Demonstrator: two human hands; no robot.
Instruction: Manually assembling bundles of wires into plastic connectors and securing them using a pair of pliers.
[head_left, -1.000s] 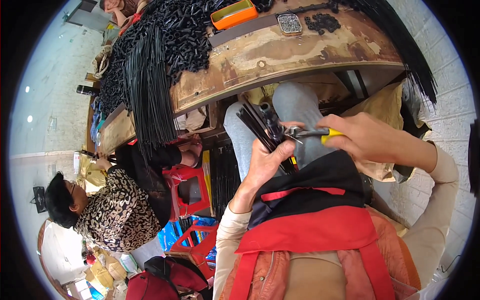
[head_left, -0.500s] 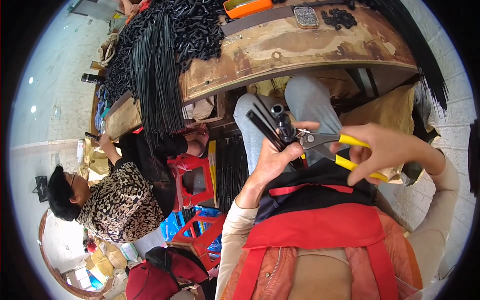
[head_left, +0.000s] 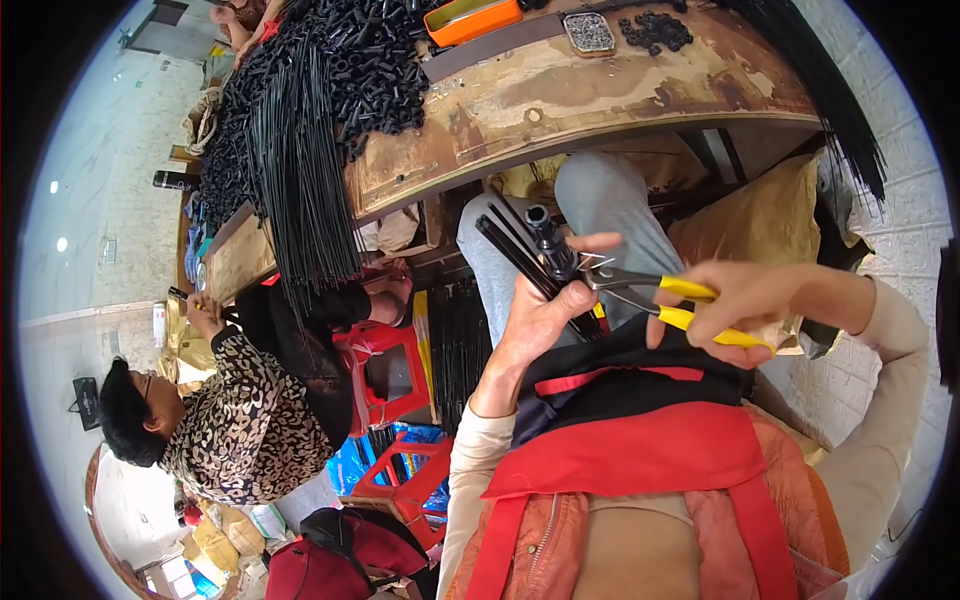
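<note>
My left hand (head_left: 545,315) is closed around several thin black rods (head_left: 512,248) and a black tubular plastic fitting (head_left: 551,240), which point up and away from me over my lap. Its index finger stretches out past the fitting. In my right hand (head_left: 745,300) are slip-joint pliers with yellow handles (head_left: 684,289), its fingers wrapped about the grips. The plier jaws reach the fitting's side, where a small silvery pin (head_left: 598,259) sticks out by my left thumb. Whether the jaws grip the pin is too small to tell.
Ahead stands a worn wooden bench (head_left: 560,100) with a heap of black fittings (head_left: 370,75), a hanging bundle of black rods (head_left: 300,170), an orange tray (head_left: 470,18) and a box of small metal parts (head_left: 588,34). A co-worker (head_left: 245,420) sits at left near red stools (head_left: 395,370).
The right hand's fingers have closed further, and the plier handles are nearer together. The whole view has shifted slightly; the left hand keeps its hold on the rods and fitting.
</note>
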